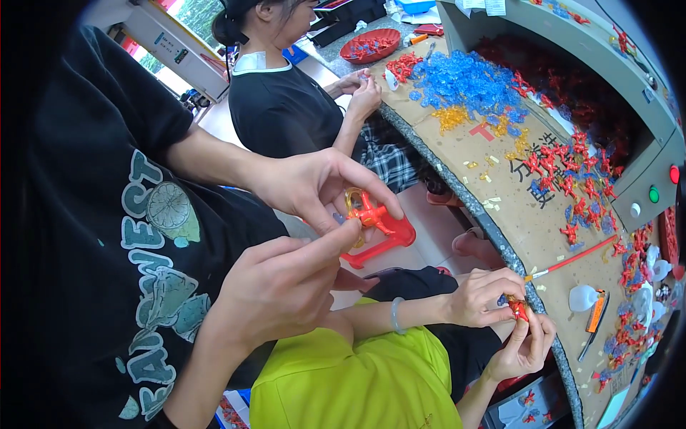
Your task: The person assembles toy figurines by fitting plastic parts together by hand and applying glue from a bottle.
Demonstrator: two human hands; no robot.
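Note:
My left hand (325,187) is curled around a small red plastic toy figure (370,213) with a clear yellow ring-like part (352,199) against it. From below, my right hand (282,289) reaches to the same figure, its fingertips pressed on its near side. Part of the toy is hidden by my fingers. To the right, a co-worker in a lime-green top (357,382) pinches another small red and yellow toy (517,307) in both hands. A second co-worker in black (286,107) holds something too small to make out.
A curved workbench (493,171) with a stone edge carries piles of clear blue parts (464,79), yellow parts (450,118) and red figures (572,168). A red bowl (370,46), a brush (572,259) and a small bottle (582,298) are there. A red stool (400,239) stands below my hands.

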